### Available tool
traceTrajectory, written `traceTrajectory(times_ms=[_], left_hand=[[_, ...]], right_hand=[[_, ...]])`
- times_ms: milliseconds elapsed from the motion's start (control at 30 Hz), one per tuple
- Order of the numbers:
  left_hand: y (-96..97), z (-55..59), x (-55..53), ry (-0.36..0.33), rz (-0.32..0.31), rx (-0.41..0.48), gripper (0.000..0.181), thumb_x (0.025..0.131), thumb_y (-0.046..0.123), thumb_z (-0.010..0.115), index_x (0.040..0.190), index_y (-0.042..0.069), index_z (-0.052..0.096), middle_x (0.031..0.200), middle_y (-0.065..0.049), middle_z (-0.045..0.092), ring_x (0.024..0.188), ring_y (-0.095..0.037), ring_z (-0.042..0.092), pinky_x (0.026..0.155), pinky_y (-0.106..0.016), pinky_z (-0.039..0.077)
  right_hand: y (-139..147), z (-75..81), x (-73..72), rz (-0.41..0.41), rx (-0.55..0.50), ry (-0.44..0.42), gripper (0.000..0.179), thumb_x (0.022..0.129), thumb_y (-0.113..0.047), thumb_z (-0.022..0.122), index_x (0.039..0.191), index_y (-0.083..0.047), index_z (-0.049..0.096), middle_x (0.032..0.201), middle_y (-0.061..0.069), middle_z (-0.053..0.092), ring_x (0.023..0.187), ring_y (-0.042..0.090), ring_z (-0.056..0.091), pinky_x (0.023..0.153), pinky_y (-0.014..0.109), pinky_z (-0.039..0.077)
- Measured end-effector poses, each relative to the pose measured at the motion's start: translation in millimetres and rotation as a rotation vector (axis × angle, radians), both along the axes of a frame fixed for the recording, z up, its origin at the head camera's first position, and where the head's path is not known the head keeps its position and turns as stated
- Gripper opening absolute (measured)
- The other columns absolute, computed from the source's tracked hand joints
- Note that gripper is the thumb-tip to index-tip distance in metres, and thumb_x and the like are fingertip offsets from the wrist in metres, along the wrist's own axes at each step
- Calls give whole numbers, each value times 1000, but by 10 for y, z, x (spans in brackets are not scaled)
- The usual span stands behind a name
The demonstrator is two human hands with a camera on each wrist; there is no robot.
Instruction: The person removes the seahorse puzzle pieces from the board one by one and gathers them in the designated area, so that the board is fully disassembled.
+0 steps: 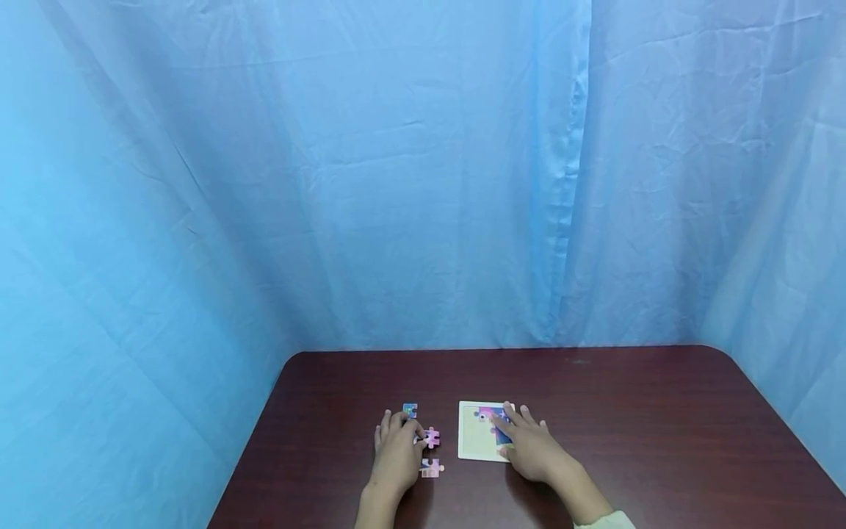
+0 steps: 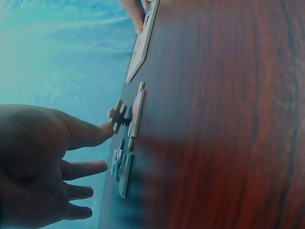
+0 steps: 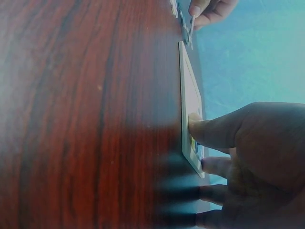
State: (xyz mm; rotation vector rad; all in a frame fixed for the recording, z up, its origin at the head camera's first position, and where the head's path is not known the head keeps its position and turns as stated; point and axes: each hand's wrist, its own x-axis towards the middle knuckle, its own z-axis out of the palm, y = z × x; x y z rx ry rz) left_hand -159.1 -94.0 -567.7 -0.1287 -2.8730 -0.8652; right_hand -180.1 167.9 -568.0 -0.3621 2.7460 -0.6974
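My left hand (image 1: 396,452) pinches a small jigsaw piece (image 2: 117,116) near the thumb tip, tilted and raised off the table. In the right wrist view the held piece (image 3: 191,29) shows edge-on. A pink jigsaw piece (image 1: 432,469) lies beside that hand, and a blue one (image 1: 410,408) is just past its fingertips. To the right sits a pale-framed puzzle board (image 1: 471,444), with joined pink and dark blue pieces (image 1: 487,413) in its upper right part. My right hand (image 1: 534,450) rests on the board's right side, fingers spread, covering some of the picture.
Under everything is a dark reddish-brown wooden table (image 1: 628,419) with rounded far corners. Blue curtains (image 1: 423,184) hang behind it and along both sides. More loose pieces (image 2: 123,167) lie close together below the left fingers in the left wrist view.
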Motion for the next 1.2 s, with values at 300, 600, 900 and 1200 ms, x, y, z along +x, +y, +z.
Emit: traceTrajectory(times_ms=[300, 600, 900, 1200], left_hand=[[-6, 6, 7, 19, 15, 7, 12, 87, 5, 79, 91, 11, 69, 135, -22, 64, 145, -57, 44, 117, -77, 30], [18, -36, -10, 47, -2, 35, 12, 86, 5, 80, 91, 12, 71, 135, -20, 66, 144, -56, 46, 117, -79, 29], [134, -77, -36, 92, -37, 58, 11, 87, 5, 79, 90, 13, 72, 131, -17, 68, 140, -51, 52, 117, -78, 31], [310, -25, -41, 28, -86, 69, 11, 90, 8, 79, 99, 12, 74, 135, -18, 67, 143, -51, 49, 118, -78, 30]], right_hand=[[-2, -14, 1, -5, -1, -1, 58, 102, -19, 67, 156, -10, 51, 172, 25, 30, 158, 57, 21, 119, 82, 21], [-6, -20, 11, -17, -4, -4, 58, 102, -19, 67, 157, -11, 50, 172, 24, 30, 159, 55, 21, 120, 81, 19], [-6, -14, 31, -35, -40, 17, 56, 101, -17, 68, 154, -7, 53, 171, 25, 31, 159, 54, 22, 121, 81, 17], [-9, -19, 35, -38, -62, 30, 52, 100, -16, 70, 148, -2, 57, 170, 27, 33, 158, 56, 23, 120, 82, 18]])
